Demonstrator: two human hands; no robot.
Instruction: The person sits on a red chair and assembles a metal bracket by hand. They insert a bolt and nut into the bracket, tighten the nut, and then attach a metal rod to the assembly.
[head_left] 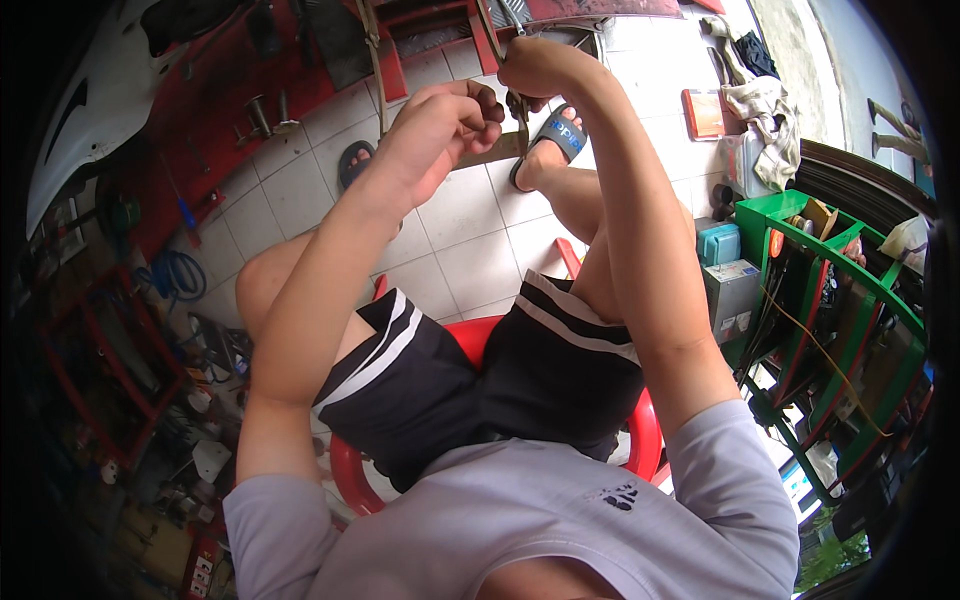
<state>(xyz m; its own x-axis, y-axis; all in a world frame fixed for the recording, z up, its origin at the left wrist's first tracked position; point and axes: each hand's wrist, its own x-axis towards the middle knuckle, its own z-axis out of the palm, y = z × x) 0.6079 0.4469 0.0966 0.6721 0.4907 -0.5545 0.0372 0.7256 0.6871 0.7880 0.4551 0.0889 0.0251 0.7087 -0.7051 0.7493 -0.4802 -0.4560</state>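
Observation:
Both my hands are raised close together in front of my knees. My left hand (437, 128) is closed, its fingers curled in towards the thumb; anything inside it is hidden. Just right of it, my right hand (537, 72) is bent over at the wrist and wrapped round something its back mostly covers. Below that fist a narrow dark metal piece (518, 108) sticks out, perhaps part of a hand tool. A flat brownish strip (492, 152) shows beneath the hands. Beyond them, a thin pale strap (372, 50) hangs down, left of a red metal frame (393, 75).
I sit on a red plastic chair (648, 440) over a white tiled floor (440, 215). To the right stand a green rack (780, 205) of tools, a grey metal box (733, 300) and a cloth (772, 110). Blue hose (172, 275) lies coiled at left.

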